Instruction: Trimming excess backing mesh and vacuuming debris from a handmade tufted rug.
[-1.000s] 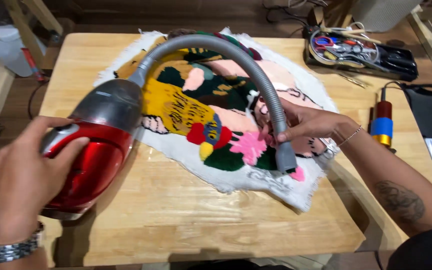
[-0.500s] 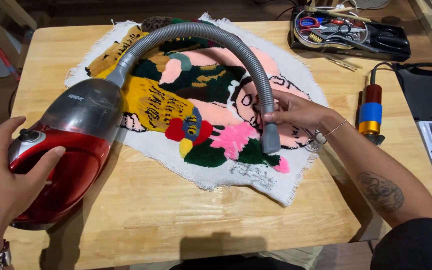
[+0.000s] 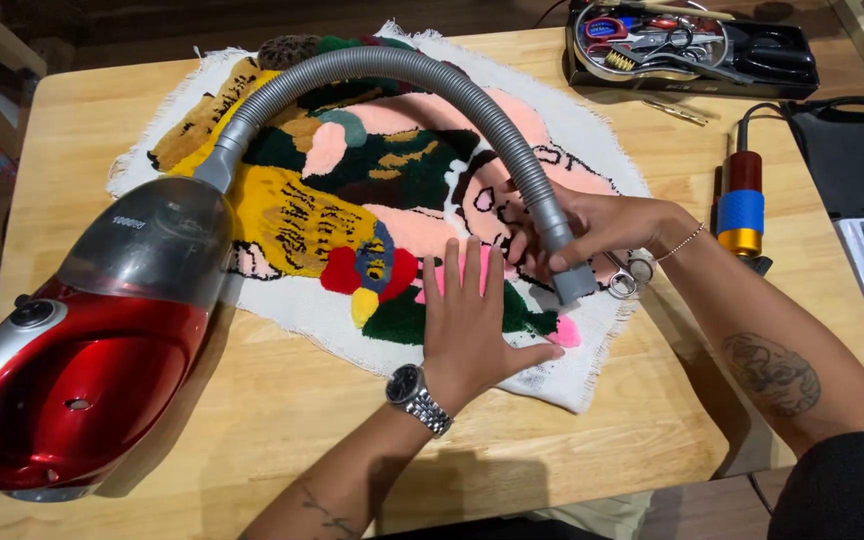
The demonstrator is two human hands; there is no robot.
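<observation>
The wooden table (image 3: 252, 400) carries a colourful tufted rug (image 3: 372, 190), with a red vacuum cleaner (image 3: 82, 370) standing at its near-left edge. The step looks like vacuuming loose fluff off the pile. The grey hose (image 3: 392, 75) arches over to the right hand (image 3: 602, 225), fingers wrapped round the nozzle (image 3: 572, 280) — the left hand (image 3: 472, 325) lies flat, fingers spread, pinning the rug. Next calls for sliding the nozzle along while keeping the rug pinned. The nozzle's mouth is hidden.
</observation>
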